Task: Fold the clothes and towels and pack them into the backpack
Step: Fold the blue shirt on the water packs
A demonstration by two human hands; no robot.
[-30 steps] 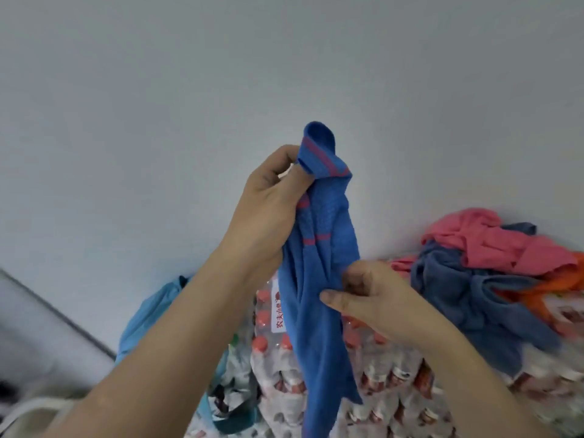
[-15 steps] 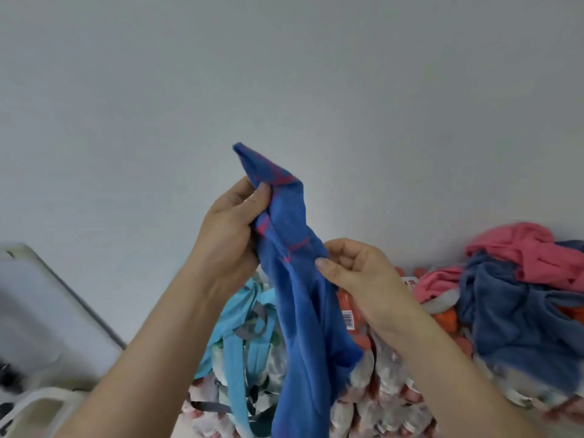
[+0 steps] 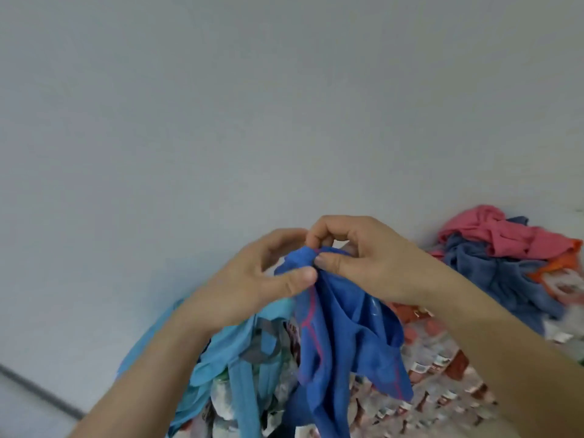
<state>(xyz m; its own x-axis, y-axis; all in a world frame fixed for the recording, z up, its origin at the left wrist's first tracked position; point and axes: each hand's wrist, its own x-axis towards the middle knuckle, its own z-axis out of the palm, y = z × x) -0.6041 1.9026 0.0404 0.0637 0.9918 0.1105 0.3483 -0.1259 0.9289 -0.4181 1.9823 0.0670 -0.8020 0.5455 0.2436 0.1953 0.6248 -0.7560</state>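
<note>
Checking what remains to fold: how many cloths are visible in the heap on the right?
3: a pink cloth on top, a slate-blue cloth under it, an orange cloth at the right edge. More may be hidden.

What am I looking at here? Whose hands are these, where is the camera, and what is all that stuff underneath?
There is no machine here. A person wears a wide-angle camera on the head, and it looks forward and down, so you see their own two bare arms reaching in from the bottom. The left hand and right hand meet in the middle and both pinch the top of a blue cloth with pink stripes, which hangs down crumpled and unfolded. Below it are packs of bottles with reddish caps, which serve as the surface. On them, to the left, lies what looks like a turquoise backpack with straps. To the right is a pile of pink, blue and orange clothes. Behind everything is a plain grey wall.
</note>
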